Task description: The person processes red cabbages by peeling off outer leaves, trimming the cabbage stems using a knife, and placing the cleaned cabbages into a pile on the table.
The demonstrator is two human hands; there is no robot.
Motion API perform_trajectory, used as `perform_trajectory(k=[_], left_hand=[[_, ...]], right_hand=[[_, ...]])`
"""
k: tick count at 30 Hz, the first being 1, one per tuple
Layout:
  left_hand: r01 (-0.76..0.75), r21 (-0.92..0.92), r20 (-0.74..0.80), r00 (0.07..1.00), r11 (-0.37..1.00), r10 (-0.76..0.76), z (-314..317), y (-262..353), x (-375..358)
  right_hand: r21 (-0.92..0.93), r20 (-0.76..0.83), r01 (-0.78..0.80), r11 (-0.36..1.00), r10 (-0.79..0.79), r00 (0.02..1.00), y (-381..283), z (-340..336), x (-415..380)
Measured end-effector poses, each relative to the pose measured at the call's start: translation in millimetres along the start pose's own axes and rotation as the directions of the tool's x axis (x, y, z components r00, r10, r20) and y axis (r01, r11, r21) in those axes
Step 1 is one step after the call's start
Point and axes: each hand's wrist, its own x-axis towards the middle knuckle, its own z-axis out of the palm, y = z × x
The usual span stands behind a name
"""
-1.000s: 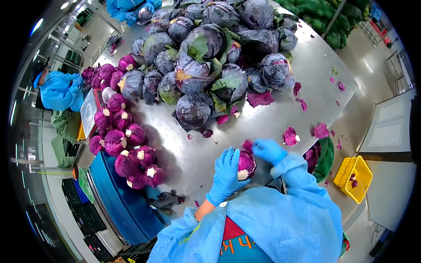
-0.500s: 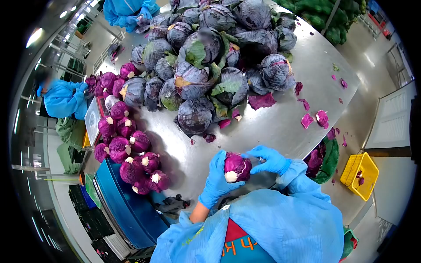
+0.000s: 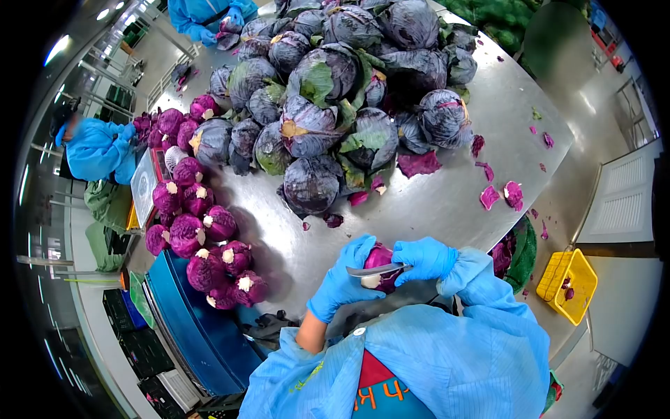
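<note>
Left hand (image 3: pixel 340 283): grip around cabbage (image 3: pixel 379 255). Right hand (image 3: pixel 427 260): grip clenched on knife (image 3: pixel 375 270), blade over cabbage. Table (image 3: pixel 296 262) beneath cabbage.

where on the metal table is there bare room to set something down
The metal table is mostly bare between the trimmed cabbages and the left hand, nearer than the dark cabbage pile. A second patch runs from the pile to the table's right edge, broken by scattered leaf scraps. Crowded: under the pile and along the left edge.
</note>
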Motion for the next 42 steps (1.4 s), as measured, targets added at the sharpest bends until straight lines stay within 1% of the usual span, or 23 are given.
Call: perform_trajectory(k=[4,8,10,11,12,13,14,15,18,20,22,24,25,28,29,30,32,35,37,38,39,40,42], left_hand=[[-0.074,0.041,0.037,0.997,0.996,0.072,4.0,-1.0,6.9],[0.108,-0.055,-0.071,0.991,0.993,-0.112,7.4,-6.4,1.0],[0.209,-0.181,-0.102,0.968,0.961,-0.23,4.7,-10.7,-3.6],[0.308,-0.245,-0.132,0.929,0.919,-0.346,8.3,-14.1,-8.0],[0.321,-0.277,-0.164,0.913,0.906,-0.374,13.4,-20.3,-11.3],[0.33,-0.309,-0.19,0.898,0.892,-0.398,18.7,-27.5,-13.3],[0.334,-0.342,-0.214,0.882,0.878,-0.419,17.4,-25.0,-8.7],[0.355,-0.417,-0.193,0.865,0.837,-0.463,16.6,-17.9,-8.4],[0.4,-0.294,-0.212,0.858,0.868,-0.468,20.6,-15.3,-7.4],[0.418,-0.292,-0.239,0.839,0.86,-0.489,24.1,-13.6,-7.7],[0.408,-0.325,-0.256,0.83,0.853,-0.495,26.7,-14.2,-11.0],[0.378,-0.395,-0.269,0.824,0.837,-0.499,27.6,-17.0,-18.8],[0.384,-0.464,-0.251,0.807,0.798,-0.534,25.4,-16.3,-21.8],[0.44,-0.586,-0.204,0.732,0.68,-0.65,21.4,-10.5,-31.5],[0.48,-0.58,-0.209,0.692,0.658,-0.69,24.0,-8.1,-28.1],[0.517,-0.576,-0.215,0.652,0.633,-0.727,25.8,-7.0,-25.7],[0.503,-0.499,-0.249,0.697,0.706,-0.672,31.1,-11.4,-29.0],[0.394,-0.418,-0.258,0.812,0.818,-0.523,34.2,-16.0,-38.2],[0.251,-0.438,-0.244,0.891,0.863,-0.383,27.6,-18.8,-47.9],[0.254,-0.492,-0.238,0.881,0.833,-0.41,25.6,-18.0,-53.0],[0.253,-0.543,-0.233,0.871,0.801,-0.433,23.8,-17.4,-55.6],[0.25,-0.592,-0.229,0.859,0.766,-0.457,23.8,-16.8,-57.3],[0.264,-0.557,-0.239,0.857,0.788,-0.456,25.4,-16.5,-57.0]], right_hand=[[0.073,-0.008,-0.012,0.997,0.013,1.0,6.3,11.7,-12.6],[0.169,-0.112,-0.052,0.984,0.071,0.991,-15.8,16.4,-46.9],[0.197,-0.205,-0.166,0.966,0.206,0.957,9.2,33.4,-74.0],[0.225,-0.265,-0.243,0.944,0.299,0.917,16.1,35.7,-86.6],[0.261,-0.324,-0.317,0.912,0.392,0.861,22.7,38.2,-98.0],[0.158,-0.424,-0.462,0.873,0.483,0.766,35.7,45.2,-106.9],[0.068,-0.531,-0.605,0.793,0.542,0.651,40.7,47.1,-108.5],[0.144,-0.668,-0.68,0.719,0.578,0.469,44.2,50.4,-106.5],[0.296,-0.797,-0.548,0.782,0.519,0.31,19.6,44.1,-73.1],[0.574,-0.567,-0.355,0.738,0.671,0.478,4.2,55.0,-46.5],[0.663,-0.348,-0.401,0.633,0.734,0.583,-20.9,65.8,-17.6],[0.702,-0.334,-0.243,0.67,0.611,0.718,-15.8,87.6,-1.5],[0.771,-0.29,-0.2,0.604,0.613,0.735,-17.8,89.0,1.3],[0.668,-0.382,-0.182,0.722,0.542,0.748,-2.3,101.6,3.5],[0.693,-0.356,-0.203,0.692,0.573,0.738,-3.6,100.2,1.9],[0.626,-0.403,-0.22,0.748,0.552,0.73,-5.1,97.6,0.6],[0.477,-0.495,-0.257,0.84,0.499,0.711,-4.4,92.3,-3.3],[0.528,-0.525,-0.302,0.794,0.584,0.619,17.2,72.8,-17.9],[0.581,-0.661,-0.268,0.769,0.637,0.396,39.9,51.6,-33.3],[0.597,-0.686,-0.276,0.753,0.658,0.312,51.1,37.0,-45.7],[0.5,-0.75,-0.366,0.785,0.604,0.271,87.8,39.8,-65.5],[0.409,-0.637,-0.717,0.565,0.739,0.219,73.7,15.1,-77.1],[0.281,-0.602,-0.83,0.482,0.762,0.239,37.1,-10.6,-74.8]])
